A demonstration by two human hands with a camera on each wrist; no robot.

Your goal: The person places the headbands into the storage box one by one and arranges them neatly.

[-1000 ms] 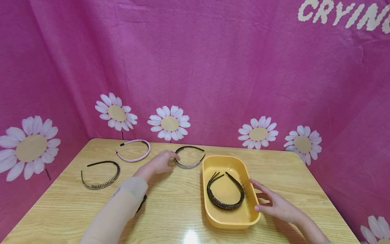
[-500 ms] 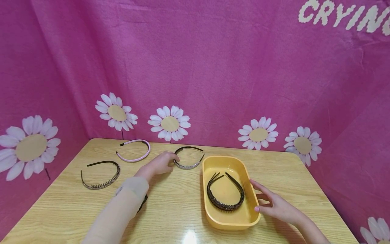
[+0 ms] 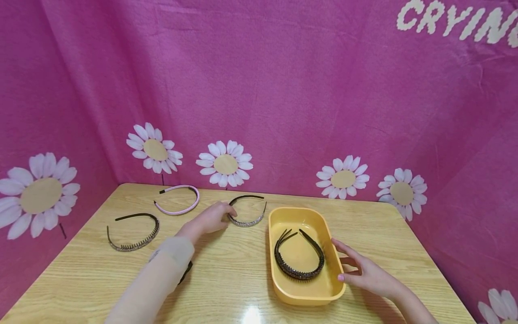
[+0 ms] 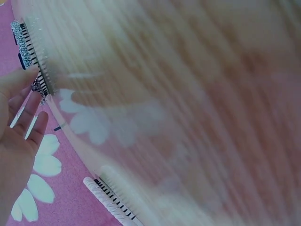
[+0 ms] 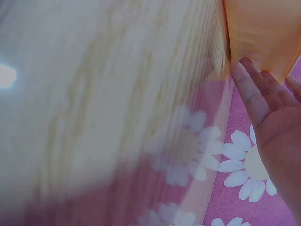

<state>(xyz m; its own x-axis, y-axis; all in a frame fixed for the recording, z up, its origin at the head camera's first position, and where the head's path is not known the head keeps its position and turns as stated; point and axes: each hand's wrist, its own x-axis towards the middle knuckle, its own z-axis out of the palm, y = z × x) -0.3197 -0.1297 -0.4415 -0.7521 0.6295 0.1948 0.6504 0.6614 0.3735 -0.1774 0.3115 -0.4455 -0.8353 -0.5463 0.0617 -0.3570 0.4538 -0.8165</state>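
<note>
Left hand [image 3: 213, 218] pinches silver band [image 3: 247, 223] at bend, perhaps since thin tips give poorer grip; band just left of tub [image 3: 307, 300]. Right hand [image 3: 364, 272], fingers spread, touches tub's right side, steadying it, I'd say. Silver band: glittery outside, dark comb teeth within. Dark bands [image 3: 299, 273] inside tub; pink band [image 3: 197, 198] farther left.

silver-glitter headband [image 3: 247, 223], black teeth inside, on the wooden table [image 3: 230, 274], open ends to the right; left hand [image 3: 214, 217] pinches its curved left side. yellow tray [image 3: 308, 300], deep, rounded corners, upright just right of it; right hand [image 3: 365, 271] touches its right side. dark toothed headbands [image 3: 300, 274] overlap inside the tray.
</note>
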